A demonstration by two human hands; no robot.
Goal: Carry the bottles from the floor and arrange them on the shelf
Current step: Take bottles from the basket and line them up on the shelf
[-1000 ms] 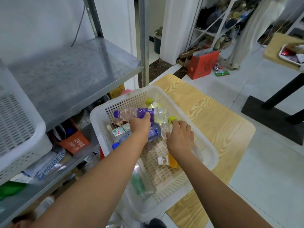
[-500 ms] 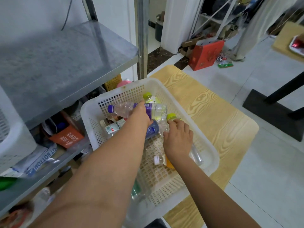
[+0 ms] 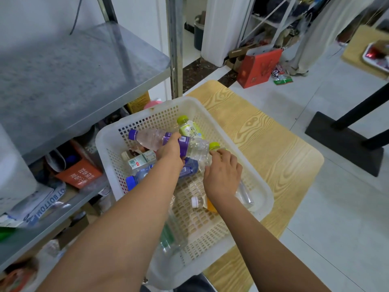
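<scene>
Now | purple-capped bottle (image 3: 151,138): crosswise, cap left | left hand (image 3: 171,149) grips | tilt unclear

White lattice basket (image 3: 261,199); purple-capped, purple-labelled clear bottle (image 3: 151,139); yellow wood-grain board (image 3: 273,144); red box (image 3: 257,69).

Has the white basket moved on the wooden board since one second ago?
No. The white basket keeps its place on the wooden board; only the camera shifted.
</scene>
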